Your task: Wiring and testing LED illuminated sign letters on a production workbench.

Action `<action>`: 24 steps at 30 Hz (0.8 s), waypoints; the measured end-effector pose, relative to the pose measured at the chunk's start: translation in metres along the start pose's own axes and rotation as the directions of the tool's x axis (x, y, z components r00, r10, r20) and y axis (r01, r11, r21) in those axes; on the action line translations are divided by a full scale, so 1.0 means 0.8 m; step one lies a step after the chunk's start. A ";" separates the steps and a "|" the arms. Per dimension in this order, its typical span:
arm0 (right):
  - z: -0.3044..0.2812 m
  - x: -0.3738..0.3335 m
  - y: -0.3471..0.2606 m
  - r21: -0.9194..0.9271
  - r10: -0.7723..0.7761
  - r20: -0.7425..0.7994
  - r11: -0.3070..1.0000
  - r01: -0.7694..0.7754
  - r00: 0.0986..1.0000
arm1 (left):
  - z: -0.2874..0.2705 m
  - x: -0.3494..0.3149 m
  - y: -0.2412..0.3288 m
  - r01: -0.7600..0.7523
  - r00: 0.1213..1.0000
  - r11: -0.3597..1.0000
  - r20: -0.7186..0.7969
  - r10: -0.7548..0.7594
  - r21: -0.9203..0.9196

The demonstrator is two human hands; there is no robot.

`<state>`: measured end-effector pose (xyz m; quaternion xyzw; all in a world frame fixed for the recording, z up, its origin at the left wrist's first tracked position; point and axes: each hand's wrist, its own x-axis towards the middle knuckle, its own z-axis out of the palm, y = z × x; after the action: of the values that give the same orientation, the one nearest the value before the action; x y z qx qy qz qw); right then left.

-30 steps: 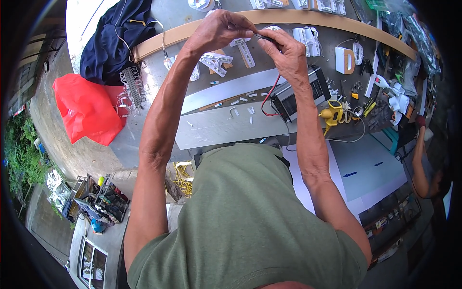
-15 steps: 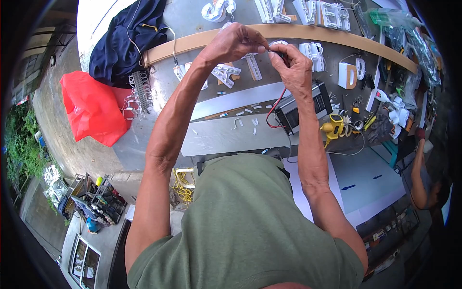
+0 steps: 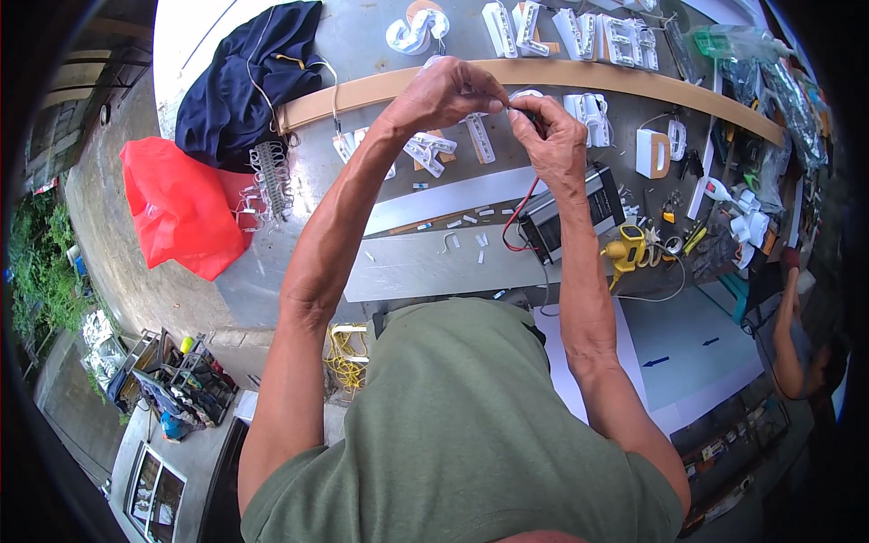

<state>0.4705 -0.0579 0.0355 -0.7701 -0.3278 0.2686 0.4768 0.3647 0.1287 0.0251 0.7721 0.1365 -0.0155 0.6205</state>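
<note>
My left hand and right hand pinch a small dark piece in their fingers above the table; its handling looks unfinished, though the far white units seem assembled.

The dark item in the right hand (mostly covered) is too small to tell.

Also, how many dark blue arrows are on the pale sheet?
2: the larger dark blue arrow nearer the bare right forearm, the smaller dark blue arrow farther right and higher in view. The forearm may hide others.
</note>
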 end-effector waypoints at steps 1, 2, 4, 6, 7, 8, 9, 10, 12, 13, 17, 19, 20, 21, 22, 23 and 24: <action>0.001 0.000 0.001 0.005 0.006 0.005 1.000 -0.006 1.000 | 0.000 -0.001 -0.001 0.000 1.000 1.000 -0.001 0.000 -0.001; 0.001 0.000 0.001 0.004 0.007 0.007 1.000 -0.007 1.000 | -0.001 -0.002 -0.002 0.005 1.000 1.000 -0.006 -0.004 0.005; -0.006 0.000 -0.001 0.004 0.031 0.043 0.999 -0.032 0.999 | -0.002 0.000 0.001 0.005 1.000 1.000 -0.002 -0.005 0.016; -0.010 -0.001 0.002 0.042 0.026 0.049 0.999 -0.028 0.998 | -0.005 0.001 0.000 -0.005 1.000 1.000 -0.009 0.005 -0.011; -0.012 -0.001 0.005 0.079 0.019 0.059 0.997 -0.024 0.998 | -0.006 0.002 -0.002 -0.006 1.000 1.000 -0.007 0.006 -0.012; -0.015 -0.002 0.010 0.077 0.020 0.057 0.997 -0.025 0.998 | -0.007 0.003 -0.003 -0.027 0.996 0.999 -0.081 0.029 0.026; -0.018 -0.004 0.015 0.108 0.045 0.052 0.993 -0.051 0.998 | -0.009 0.003 -0.005 -0.043 0.987 0.997 -0.155 0.053 0.065; -0.021 -0.005 0.018 0.139 0.071 0.046 0.987 -0.076 0.996 | -0.010 0.003 -0.006 -0.044 0.987 0.997 -0.152 0.054 0.065; -0.028 -0.009 0.021 0.136 0.084 0.019 0.987 -0.086 0.996 | -0.015 0.003 -0.006 -0.001 0.953 0.997 -0.301 0.025 0.078; -0.031 -0.011 0.021 0.134 0.097 -0.006 0.986 -0.096 0.995 | -0.017 0.003 -0.005 0.015 0.948 0.997 -0.317 0.012 0.082; -0.039 -0.018 0.024 0.215 0.175 -0.012 0.962 -0.169 0.984 | -0.012 0.013 0.000 0.065 0.915 0.993 -0.403 -0.019 0.101; -0.041 -0.020 0.022 0.239 0.183 -0.012 0.955 -0.175 0.983 | -0.009 0.018 -0.002 0.089 0.894 0.995 -0.444 -0.062 0.039; -0.043 -0.021 0.020 0.241 0.182 -0.017 0.955 -0.173 0.983 | -0.008 0.019 -0.003 0.085 0.896 0.995 -0.441 -0.058 0.043; -0.044 -0.023 0.018 0.239 0.198 -0.008 0.952 -0.190 0.980 | -0.006 0.021 -0.003 0.087 0.895 0.995 -0.442 -0.054 0.054; -0.047 -0.024 0.017 0.237 0.213 0.001 0.949 -0.207 0.977 | -0.004 0.023 -0.003 0.089 0.895 0.994 -0.444 -0.051 0.066; -0.049 -0.026 0.017 0.239 0.213 -0.009 0.949 -0.205 0.977 | -0.003 0.023 -0.004 0.083 0.899 0.994 -0.437 -0.044 0.070; -0.053 -0.027 0.018 0.227 0.236 0.014 0.946 -0.232 0.972 | -0.005 0.024 -0.004 -0.011 0.914 0.970 -0.390 0.108 0.243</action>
<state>0.4907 -0.1029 0.0412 -0.7459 -0.1981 0.3536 0.5286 0.3818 0.1364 0.0193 0.8308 0.2341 0.1458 0.4834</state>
